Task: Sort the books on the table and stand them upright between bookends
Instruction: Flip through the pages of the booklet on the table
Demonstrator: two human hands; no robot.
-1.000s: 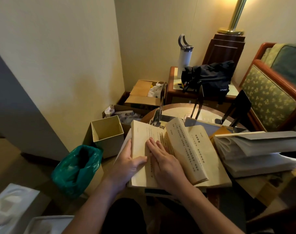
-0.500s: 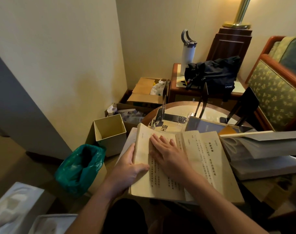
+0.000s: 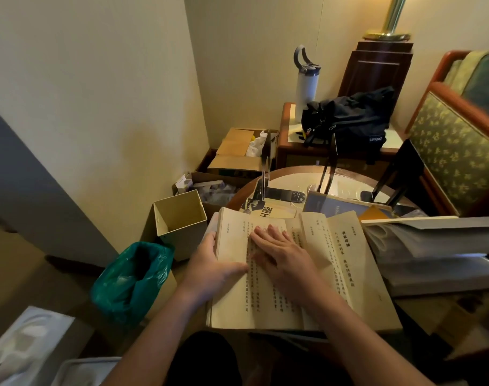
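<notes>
1. Since a second ago, the leaf that stood raised beside the right hand has dropped flat. The open book [image 3: 349,263] now lies spread wider and nearer the person
2. The left hand [image 3: 210,263] holds the book's left edge, with the fingers curled round behind it and the thumb lying across the page
3. The right hand [image 3: 282,250] lies flat on the left page near the gutter. Its fingers are straight and slightly spread, pressing down and gripping nothing
4. The open book rests at the near edge of the round table [image 3: 290,178], on top of other things. Just beyond it a printed cover [image 3: 268,212] and a blue book [image 3: 335,206] lie flat
5. Behind those stand the black bookends [image 3: 279,194], with no book upright between them. Further right is a pile of splayed books [image 3: 432,246]
6. The step in hand looks like checking or flattening this one volume, so sorting has barely begun
7. The next move probably calls for lifting the right hand, folding the pages shut and gripping the book by its spine. The flat books would likely need clearing before it can stand against a bookend
</notes>
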